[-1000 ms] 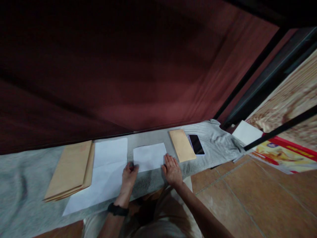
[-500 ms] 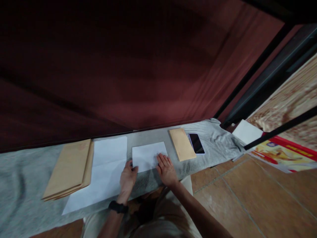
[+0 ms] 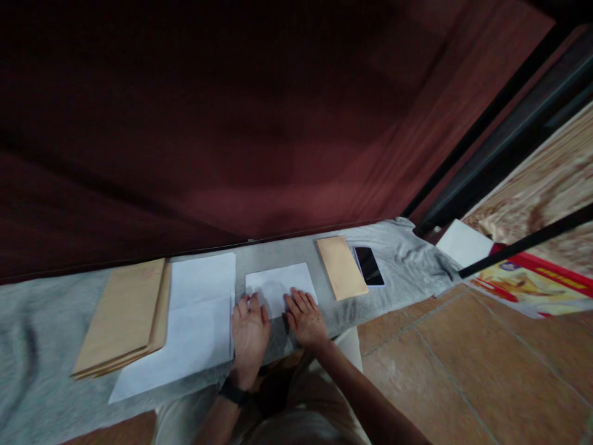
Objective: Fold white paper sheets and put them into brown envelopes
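Observation:
A folded white sheet of paper [image 3: 278,279] lies on the grey cloth [image 3: 296,248] in front of me. My left hand [image 3: 251,327], with a dark band on its wrist, rests palm down at the sheet's lower left corner, fingers extended. Flat on the lower right part of the same sheet is my right hand [image 3: 306,318], its fingers slightly spread. Left of my left hand are larger white sheets [image 3: 199,327], partly under a stack of brown envelopes [image 3: 123,315]. To the right of the folded paper lies a single brown envelope [image 3: 341,267].
A phone [image 3: 369,266] lies beside the single envelope. Behind the cloth-covered surface hangs a dark red curtain [image 3: 278,154]. Black metal bars [image 3: 486,120] stand at the right, near a red and yellow printed box [image 3: 537,284] above the tiled floor [image 3: 463,352].
My left hand has moved from the paper's left edge onto its lower left corner, fingers now laid out flat. My right hand has slid slightly left and down along the sheet.

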Motion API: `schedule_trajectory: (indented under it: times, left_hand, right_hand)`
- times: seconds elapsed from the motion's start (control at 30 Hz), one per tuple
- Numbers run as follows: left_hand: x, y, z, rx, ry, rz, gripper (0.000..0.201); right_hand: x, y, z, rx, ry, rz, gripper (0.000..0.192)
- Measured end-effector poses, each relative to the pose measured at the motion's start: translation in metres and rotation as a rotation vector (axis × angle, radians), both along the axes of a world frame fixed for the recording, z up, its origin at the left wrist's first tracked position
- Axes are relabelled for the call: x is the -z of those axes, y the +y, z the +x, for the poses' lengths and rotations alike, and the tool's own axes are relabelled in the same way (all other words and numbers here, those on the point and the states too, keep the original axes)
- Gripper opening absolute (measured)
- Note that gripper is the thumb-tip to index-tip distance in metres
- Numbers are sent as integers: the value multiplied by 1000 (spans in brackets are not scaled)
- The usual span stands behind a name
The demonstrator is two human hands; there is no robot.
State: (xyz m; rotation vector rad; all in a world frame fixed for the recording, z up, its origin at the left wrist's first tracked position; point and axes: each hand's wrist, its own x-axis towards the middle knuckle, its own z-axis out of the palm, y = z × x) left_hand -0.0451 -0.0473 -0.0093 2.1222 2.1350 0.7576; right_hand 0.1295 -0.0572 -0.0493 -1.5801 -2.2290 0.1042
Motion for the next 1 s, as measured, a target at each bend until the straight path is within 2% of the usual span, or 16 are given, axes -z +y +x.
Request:
schedule_trajectory:
  times: [0.1, 0.17, 0.27, 0.37, 0.67, 0.87, 1.0]
  left_hand:
    - [13, 8, 19, 217, -27, 36, 48]
    - [24, 16, 28, 296, -23, 18, 52]
    - [38, 24, 34, 281, -4, -32, 58]
    - [44, 28, 33, 252, 14, -50, 60]
    - [40, 29, 21, 194, 67, -41, 58]
    - [30, 46, 24, 267, 122, -41, 56]
    - [30, 56, 26, 272, 160, -81, 56]
  right_hand:
    - [0, 0, 0, -2, -5, -1, 48]
    - [1, 0, 0, -4, -9, 5, 49]
    - [1, 0, 0, -6, -3, 16, 48]
    - [0, 0, -1, 3, 16, 18, 45]
    - [-4, 4, -1, 45, 88, -8, 44]
    - [-14, 38, -3, 33, 79, -22, 45]
    - [-18, 64, -8, 1, 40, -47, 45]
